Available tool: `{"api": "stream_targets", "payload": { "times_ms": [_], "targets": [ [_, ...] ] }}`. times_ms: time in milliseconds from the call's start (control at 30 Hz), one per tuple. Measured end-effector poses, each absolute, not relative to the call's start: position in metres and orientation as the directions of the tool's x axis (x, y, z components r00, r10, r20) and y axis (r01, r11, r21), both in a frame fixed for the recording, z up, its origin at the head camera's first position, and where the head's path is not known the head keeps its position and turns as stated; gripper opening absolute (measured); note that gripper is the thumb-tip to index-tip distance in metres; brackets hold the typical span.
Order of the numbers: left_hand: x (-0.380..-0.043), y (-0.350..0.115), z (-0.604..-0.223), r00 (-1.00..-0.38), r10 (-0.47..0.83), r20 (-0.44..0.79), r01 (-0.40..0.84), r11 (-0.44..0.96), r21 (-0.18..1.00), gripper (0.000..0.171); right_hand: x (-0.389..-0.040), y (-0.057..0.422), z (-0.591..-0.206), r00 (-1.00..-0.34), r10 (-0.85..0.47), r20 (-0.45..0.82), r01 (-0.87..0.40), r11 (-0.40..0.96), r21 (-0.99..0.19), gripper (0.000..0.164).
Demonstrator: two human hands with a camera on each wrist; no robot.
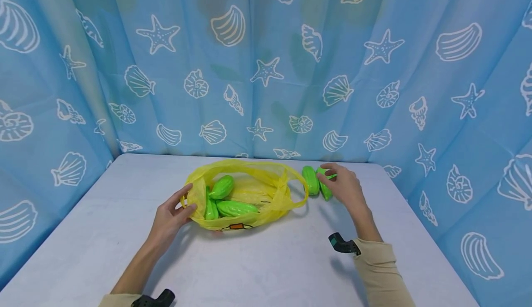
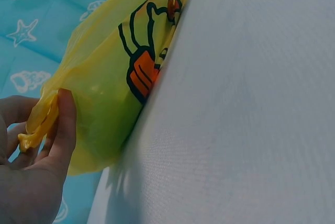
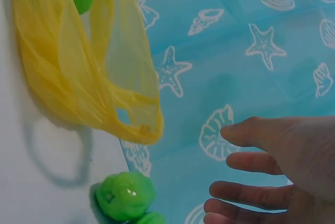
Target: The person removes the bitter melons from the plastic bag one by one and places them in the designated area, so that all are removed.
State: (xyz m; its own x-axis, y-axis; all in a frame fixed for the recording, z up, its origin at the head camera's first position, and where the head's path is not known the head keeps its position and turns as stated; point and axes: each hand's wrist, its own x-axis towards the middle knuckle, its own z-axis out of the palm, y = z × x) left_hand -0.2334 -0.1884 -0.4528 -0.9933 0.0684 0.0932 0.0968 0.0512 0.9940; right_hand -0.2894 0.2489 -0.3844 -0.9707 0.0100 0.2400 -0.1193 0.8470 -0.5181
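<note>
Blue seashell curtains (image 1: pixel 266 67) enclose the grey table (image 1: pixel 266 270). On it, the left hand (image 1: pixel 172 214) pinches the rim of a yellow bag (image 1: pixel 249 191) holding three green gourds (image 1: pixel 226 201). The right hand (image 1: pixel 345 187), fingers spread loose and gripping nothing, rests over two more green gourds (image 1: pixel 311 181) just right of the bag's handle.

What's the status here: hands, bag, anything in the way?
Left hand pinches rim of yellow plastic bag, three green plastic gourds inside. Right hand open, touching two green gourds on white table. Nothing in the way.
</note>
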Motion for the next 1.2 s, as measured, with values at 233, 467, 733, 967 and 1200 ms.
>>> {"api": "stream_targets", "payload": {
  "times_ms": [233, 467, 733, 967, 1200],
  "targets": [
    [-0.232, -0.187, -0.453, -0.995, 0.061, 0.084, 0.088, 0.066, 0.994, 0.064, -0.287, 0.237, -0.387, -0.97, -0.032, 0.243, -0.154, 0.851, -0.502, 0.045],
    [-0.228, -0.187, -0.454, -0.994, 0.062, 0.085, 0.09, 0.087, 0.992, 0.064, -0.284, 0.222, -0.389, -0.963, -0.077, 0.259, -0.202, 0.839, -0.505, 0.043],
    [-0.227, -0.186, -0.451, -0.995, 0.067, 0.08, 0.084, 0.067, 0.994, 0.066, -0.281, 0.206, -0.391, -0.961, -0.117, 0.251, -0.232, 0.835, -0.499, 0.042],
    [-0.224, -0.187, -0.452, -0.994, 0.07, 0.085, 0.088, 0.054, 0.995, 0.067, -0.279, 0.192, -0.397, -0.95, -0.174, 0.26, -0.284, 0.826, -0.487, 0.037],
    [-0.228, -0.185, -0.453, -0.993, 0.07, 0.095, 0.1, 0.083, 0.992, 0.067, -0.272, 0.183, -0.397, -0.95, -0.197, 0.241, -0.293, 0.824, -0.484, 0.039]
  ]
}}
